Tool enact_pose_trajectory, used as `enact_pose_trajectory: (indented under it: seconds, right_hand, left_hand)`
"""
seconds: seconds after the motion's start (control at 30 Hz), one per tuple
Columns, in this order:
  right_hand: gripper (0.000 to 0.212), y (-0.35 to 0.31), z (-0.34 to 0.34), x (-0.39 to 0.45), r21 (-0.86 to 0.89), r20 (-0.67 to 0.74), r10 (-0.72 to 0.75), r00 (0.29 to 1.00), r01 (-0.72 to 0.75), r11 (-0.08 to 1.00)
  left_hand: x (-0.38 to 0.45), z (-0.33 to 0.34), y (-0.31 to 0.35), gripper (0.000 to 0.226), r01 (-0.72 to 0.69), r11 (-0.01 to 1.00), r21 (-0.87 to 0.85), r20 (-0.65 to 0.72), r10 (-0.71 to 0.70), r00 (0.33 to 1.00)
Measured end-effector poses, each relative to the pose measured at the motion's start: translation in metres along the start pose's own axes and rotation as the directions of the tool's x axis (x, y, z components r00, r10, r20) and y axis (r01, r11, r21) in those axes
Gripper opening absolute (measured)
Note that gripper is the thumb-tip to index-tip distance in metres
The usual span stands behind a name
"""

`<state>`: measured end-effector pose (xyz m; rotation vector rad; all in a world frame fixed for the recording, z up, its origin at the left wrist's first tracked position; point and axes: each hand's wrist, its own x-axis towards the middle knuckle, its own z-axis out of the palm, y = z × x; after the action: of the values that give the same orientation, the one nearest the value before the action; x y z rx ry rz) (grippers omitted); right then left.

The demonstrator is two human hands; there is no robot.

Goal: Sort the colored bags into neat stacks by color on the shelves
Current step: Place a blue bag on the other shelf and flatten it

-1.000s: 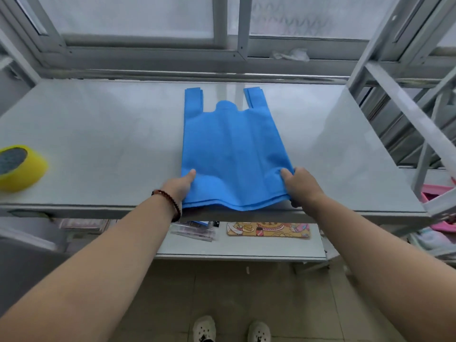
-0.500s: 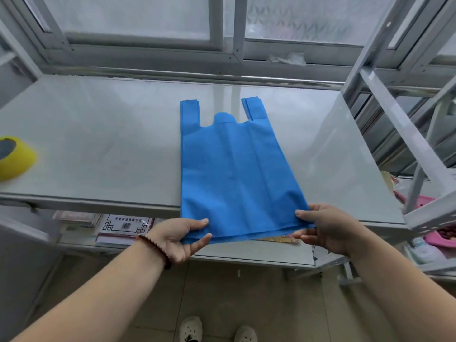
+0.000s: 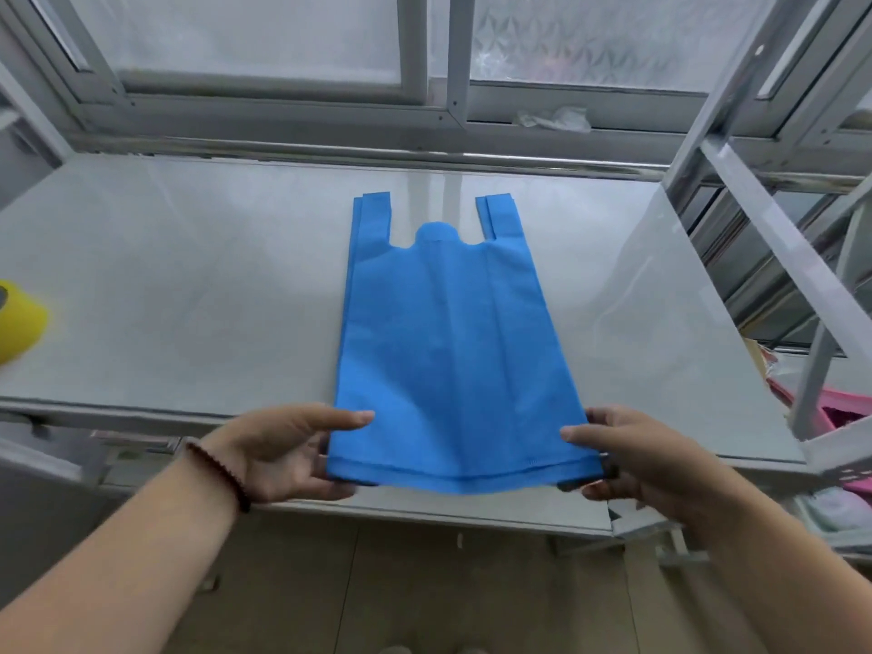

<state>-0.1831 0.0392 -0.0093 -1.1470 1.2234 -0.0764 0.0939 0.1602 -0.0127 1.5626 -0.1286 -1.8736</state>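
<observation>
Blue bags [image 3: 448, 342] lie flat in a thin stack at the centre of the frame, on the pale grey shelf [image 3: 188, 285], handles pointing up toward the window frame [image 3: 424, 110]. The bottom edge of the stack hangs out past the shelf's front lip, lifted a little off it. Left hand [image 3: 283, 450] grips the lower left corner, thumb lying on top of the fabric and fingers curled underneath. Right hand [image 3: 632, 455] grips the lower right corner the same way, thumb on top, fingers beneath. So both hands are clamped on the stack, well apart, one at each corner. A dark beaded bracelet [image 3: 222, 474] sits on the left wrist.

At the left edge of the frame a yellow roll of tape [image 3: 21, 318] rests on the same shelf, well away from the bags. A crumpled bit of clear plastic [image 3: 554, 119] lies on the window ledge, upper right. At the right edge, behind the white metal shelf posts [image 3: 774, 238], something pink [image 3: 844, 413] shows, too cut off to tell what it is. A lower shelf [image 3: 472, 512] runs under the hands.
</observation>
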Motion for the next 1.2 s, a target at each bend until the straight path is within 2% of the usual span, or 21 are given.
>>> enact_pose_trajectory:
  seconds: [0.03, 0.07, 0.17, 0.23, 0.27, 0.33, 0.37, 0.43, 0.47, 0.5, 0.57, 0.6, 0.63, 0.67, 0.77, 0.83, 0.93, 1.0, 1.03, 1.13, 1.2]
  right_hand:
    - [0.013, -0.012, -0.004, 0.011, -0.016, -0.044, -0.014, 0.999, 0.013, 1.000]
    - [0.017, -0.027, -0.007, 0.029, -0.025, -0.094, -0.044, 0.995, 0.042, 0.999]
    - [0.027, -0.081, -0.008, 0.093, 0.057, -0.151, -0.093, 0.984, 0.103, 0.993]
    - [0.023, -0.112, -0.007, 0.133, 0.113, -0.143, -0.093, 0.985, 0.109, 0.988]
    - [0.023, -0.123, -0.009, 0.151, 0.119, -0.141, -0.107, 0.984, 0.124, 0.985]
    - [0.024, -0.141, -0.015, 0.178, 0.181, -0.097, -0.142, 0.985, 0.158, 0.971]
    - [0.026, -0.145, -0.019, 0.189, 0.230, -0.067, -0.167, 0.984, 0.178, 0.957]
    - [0.029, -0.150, -0.026, 0.206, 0.299, -0.036, -0.225, 0.974, 0.226, 0.927]
    - [0.028, -0.152, -0.029, 0.212, 0.312, -0.033, -0.268, 0.963, 0.264, 0.913]
    - [0.029, -0.154, -0.033, 0.218, 0.323, -0.045, -0.324, 0.945, 0.321, 0.890]
    - [0.037, -0.160, -0.038, 0.227, 0.303, -0.081, -0.421, 0.904, 0.424, 0.853]
    - [0.036, -0.163, -0.038, 0.229, 0.265, -0.113, -0.416, 0.902, 0.431, 0.863]
    - [0.029, -0.164, -0.036, 0.229, 0.188, -0.160, -0.390, 0.907, 0.416, 0.890]
    - [0.022, -0.164, -0.034, 0.227, 0.079, -0.216, -0.358, 0.909, 0.381, 0.921]
    - [0.016, -0.155, -0.028, 0.212, -0.201, -0.356, -0.331, 0.874, 0.274, 0.940]
    - [0.018, -0.139, -0.023, 0.193, -0.343, -0.357, -0.316, 0.879, 0.192, 0.920]
    - [0.029, -0.117, -0.012, 0.175, -0.501, -0.354, -0.274, 0.894, 0.066, 0.863]
    - [0.035, -0.113, -0.004, 0.173, -0.541, -0.377, -0.272, 0.885, 0.028, 0.840]
    - [0.034, -0.114, 0.000, 0.171, -0.551, -0.390, -0.280, 0.877, 0.022, 0.834]
    - [0.017, -0.115, 0.005, 0.159, -0.507, -0.475, -0.270, 0.837, -0.010, 0.862]
    - [0.016, -0.101, 0.008, 0.140, -0.480, -0.480, -0.211, 0.851, -0.053, 0.876]
  left_hand:
    - [0.005, -0.009, 0.017, 0.061, 0.005, 0.995, 0.096, -0.011, -0.004, 1.000]
    - [0.014, -0.014, 0.037, 0.054, -0.015, 0.983, 0.180, -0.046, 0.024, 0.999]
    - [0.058, -0.013, 0.101, 0.024, -0.174, 0.939, 0.296, -0.195, 0.237, 0.952]
    - [0.092, -0.015, 0.142, 0.021, -0.291, 0.904, 0.314, -0.238, 0.371, 0.897]
    - [0.108, -0.019, 0.159, 0.027, -0.339, 0.877, 0.340, -0.243, 0.430, 0.870]
    - [0.134, -0.031, 0.189, 0.060, -0.352, 0.852, 0.388, -0.271, 0.471, 0.839]
    - [0.143, -0.036, 0.201, 0.062, -0.350, 0.847, 0.401, -0.276, 0.476, 0.835]
    - [0.155, -0.042, 0.213, 0.033, -0.409, 0.815, 0.411, -0.220, 0.523, 0.823]
    - [0.159, -0.043, 0.216, 0.019, -0.470, 0.773, 0.427, -0.186, 0.583, 0.791]
    - [0.167, -0.042, 0.224, 0.018, -0.552, 0.709, 0.438, -0.159, 0.666, 0.729]
    - [0.176, -0.038, 0.235, 0.041, -0.703, 0.547, 0.454, -0.114, 0.819, 0.563]
    - [0.179, -0.038, 0.236, 0.049, -0.745, 0.489, 0.454, -0.084, 0.856, 0.511]
    - [0.179, -0.040, 0.237, 0.053, -0.751, 0.495, 0.436, -0.091, 0.855, 0.511]
    - [0.177, -0.040, 0.236, 0.050, -0.728, 0.537, 0.426, -0.115, 0.831, 0.545]
    - [0.162, -0.045, 0.217, 0.019, -0.519, 0.689, 0.506, -0.155, 0.665, 0.731]
    - [0.149, -0.050, 0.196, 0.016, -0.405, 0.695, 0.594, -0.180, 0.606, 0.775]
    - [0.139, -0.045, 0.172, 0.013, -0.320, 0.618, 0.719, -0.172, 0.604, 0.778]
    - [0.141, -0.040, 0.172, 0.015, -0.244, 0.469, 0.849, -0.148, 0.654, 0.742]
    - [0.141, -0.037, 0.174, 0.017, -0.214, 0.438, 0.873, -0.162, 0.674, 0.721]
    - [0.133, -0.033, 0.173, 0.032, -0.247, 0.509, 0.825, -0.218, 0.690, 0.690]
    - [0.112, -0.029, 0.146, 0.035, -0.279, 0.577, 0.768, -0.271, 0.687, 0.674]
